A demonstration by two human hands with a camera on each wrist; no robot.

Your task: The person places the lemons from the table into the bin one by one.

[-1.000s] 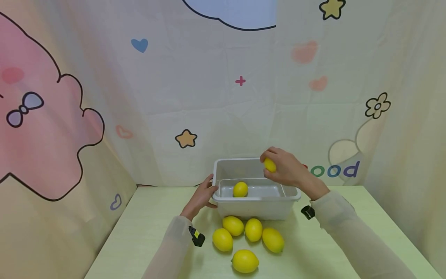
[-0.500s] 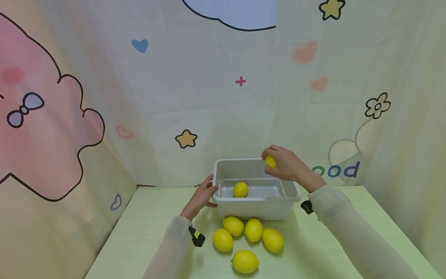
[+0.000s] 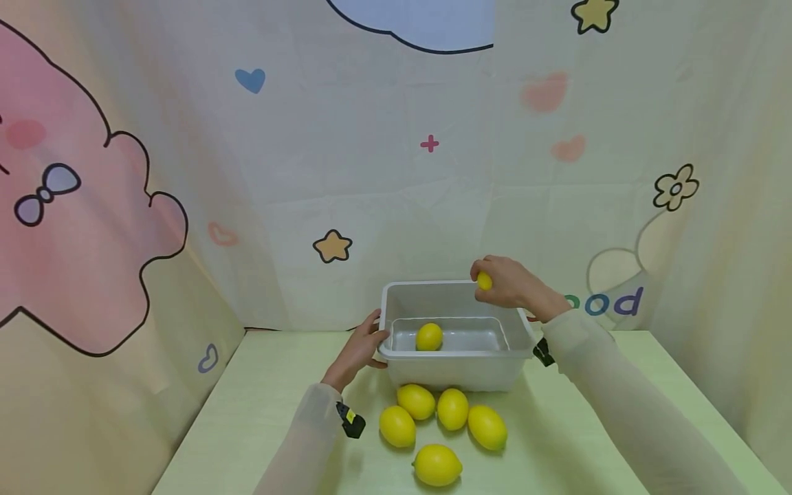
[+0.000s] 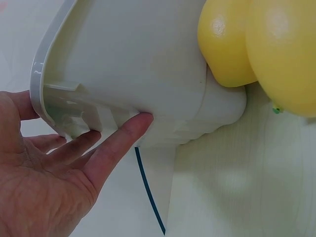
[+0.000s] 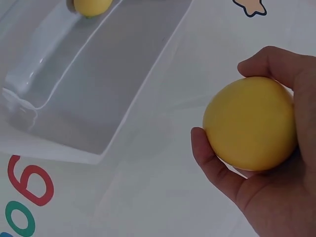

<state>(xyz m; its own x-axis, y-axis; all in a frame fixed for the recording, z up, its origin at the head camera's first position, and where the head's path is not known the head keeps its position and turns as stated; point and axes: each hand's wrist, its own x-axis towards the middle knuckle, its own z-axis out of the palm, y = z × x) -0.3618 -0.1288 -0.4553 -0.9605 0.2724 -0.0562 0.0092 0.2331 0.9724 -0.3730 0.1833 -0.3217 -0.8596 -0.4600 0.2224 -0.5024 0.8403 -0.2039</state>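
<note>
My right hand (image 3: pixel 506 282) holds a yellow lemon (image 5: pixel 251 123) up at the back right corner of a white plastic bin (image 3: pixel 458 371). In the right wrist view, fingers and thumb curl round the lemon, which is apart from the bin's rim. My left hand (image 3: pixel 357 349) grips the bin's left end. One digit lies over the rim and the others reach below it along the outer wall, as the left wrist view shows. A single lemon (image 3: pixel 429 337) lies inside the bin on its floor, toward the left.
Several lemons (image 3: pixel 453 410) lie on the pale green table (image 3: pixel 247 419) in front of the bin, with one lemon (image 3: pixel 437 465) nearest the person. Behind the bin hangs a printed curtain (image 3: pixel 383 206), and more cloth closes in both sides.
My right hand has risen slightly and moved a little to the right and back, with the lemon in its grip. The left hand and the bin keep their place.
</note>
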